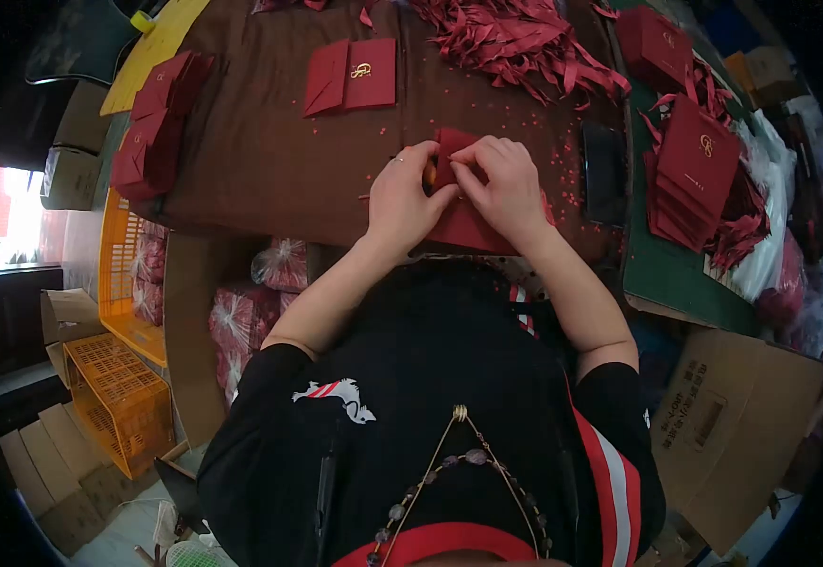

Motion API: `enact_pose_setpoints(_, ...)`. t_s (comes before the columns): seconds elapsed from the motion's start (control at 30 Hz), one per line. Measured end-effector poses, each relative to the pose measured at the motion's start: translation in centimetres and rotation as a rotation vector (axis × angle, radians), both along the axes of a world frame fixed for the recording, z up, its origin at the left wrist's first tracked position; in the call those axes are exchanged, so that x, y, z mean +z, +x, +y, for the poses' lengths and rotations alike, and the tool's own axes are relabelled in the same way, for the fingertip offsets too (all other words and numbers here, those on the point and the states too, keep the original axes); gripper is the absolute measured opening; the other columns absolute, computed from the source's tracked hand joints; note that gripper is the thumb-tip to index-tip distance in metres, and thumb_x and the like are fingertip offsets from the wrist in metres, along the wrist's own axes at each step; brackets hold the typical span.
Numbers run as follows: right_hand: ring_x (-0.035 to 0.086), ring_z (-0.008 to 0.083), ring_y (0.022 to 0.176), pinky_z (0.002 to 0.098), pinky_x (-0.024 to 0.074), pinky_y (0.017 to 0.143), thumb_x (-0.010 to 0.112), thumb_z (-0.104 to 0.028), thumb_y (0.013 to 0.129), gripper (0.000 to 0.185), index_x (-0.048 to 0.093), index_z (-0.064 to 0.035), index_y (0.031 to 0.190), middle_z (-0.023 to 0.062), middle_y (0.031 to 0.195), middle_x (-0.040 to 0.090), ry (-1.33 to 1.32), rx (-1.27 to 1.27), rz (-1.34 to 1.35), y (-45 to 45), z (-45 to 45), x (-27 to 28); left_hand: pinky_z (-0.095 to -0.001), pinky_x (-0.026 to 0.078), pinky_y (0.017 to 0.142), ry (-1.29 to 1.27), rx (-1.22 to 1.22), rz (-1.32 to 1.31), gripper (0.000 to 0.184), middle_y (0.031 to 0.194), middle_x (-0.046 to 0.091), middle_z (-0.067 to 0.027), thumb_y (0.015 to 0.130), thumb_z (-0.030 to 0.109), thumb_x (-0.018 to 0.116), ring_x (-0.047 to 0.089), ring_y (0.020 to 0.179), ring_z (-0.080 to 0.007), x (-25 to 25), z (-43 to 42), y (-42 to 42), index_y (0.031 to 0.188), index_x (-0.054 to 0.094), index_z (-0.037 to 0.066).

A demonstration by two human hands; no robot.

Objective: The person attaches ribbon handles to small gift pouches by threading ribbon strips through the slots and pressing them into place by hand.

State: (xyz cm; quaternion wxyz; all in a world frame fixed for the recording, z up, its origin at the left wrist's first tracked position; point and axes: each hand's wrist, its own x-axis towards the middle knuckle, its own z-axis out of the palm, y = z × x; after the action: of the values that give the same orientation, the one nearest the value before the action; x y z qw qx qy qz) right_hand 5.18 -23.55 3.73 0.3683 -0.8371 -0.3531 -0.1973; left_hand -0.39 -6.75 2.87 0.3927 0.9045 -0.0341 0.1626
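A dark red paper bag (pixel 468 225) lies at the near edge of the brown-covered table, part of it raised between my hands. My left hand (pixel 400 200) is closed around the left side of the raised part. A small orange-brown object (pixel 429 176) shows beside its fingers, too covered to name. My right hand (pixel 506 184) pinches the bag's raised part from the right, fingertips together. Whether a ribbon sits between those fingertips cannot be made out. Farther back lies a flat red bag (pixel 371 74) with a gold logo and a folded flap.
A heap of red ribbons (pixel 515 42) covers the back of the brown cloth (pixel 251 123). Red scraps and a black phone (pixel 603 175) lie to the right. Stacked red bags (pixel 700 156) rest on the green table; more bags (pixel 147 156) stand left. An orange crate (pixel 123 402) is below.
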Motion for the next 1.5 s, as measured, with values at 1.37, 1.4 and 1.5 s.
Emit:
enact_pose_setpoints(1.37, 0.067, 0.0125, 0.067, 0.0292, 0.0508, 0.061, 0.074, -0.017, 0.085, 0.019, 0.072, 0.0002, 0.093, 0.0086, 0.079, 0.072, -0.034, 0.049, 0.66, 2.4, -0.2, 2.0, -0.0423, 0.052, 0.076, 0.182, -0.053, -0.101, 0.058, 0.099, 0.061, -0.0144, 0.078, 0.024, 0.082, 0.062, 0.088, -0.0334, -0.3, -0.5, -0.1, 0.126, 0.057, 0.003)
enact_pose_setpoints(1.4, 0.065, 0.01, 0.064, 0.028, 0.0499, 0.059, 0.075, -0.017, 0.085, 0.019, 0.073, -0.0001, 0.093, 0.0069, 0.076, 0.071, 0.004, 0.036, 0.722, 2.4, -0.3, 2.1, -0.0412, 0.051, 0.075, 0.149, -0.048, -0.117, 0.058, 0.093, 0.061, -0.0121, 0.078, 0.024, 0.084, 0.062, 0.084, -0.0312, -0.2, -0.4, 0.0, 0.126, 0.058, 0.003)
enact_pose_setpoints(1.5, 0.064, 0.0099, 0.059, 0.0273, 0.0481, 0.055, 0.077, -0.018, 0.086, 0.02, 0.072, -0.0006, 0.094, 0.0045, 0.072, 0.069, 0.123, 0.016, 0.551, 2.5, -0.3, 0.8, -0.0403, 0.051, 0.074, 0.104, -0.03, -0.055, 0.057, 0.091, 0.06, -0.0113, 0.078, 0.024, 0.084, 0.063, 0.083, -0.0305, 0.6, -0.3, 0.0, 0.125, 0.059, 0.004)
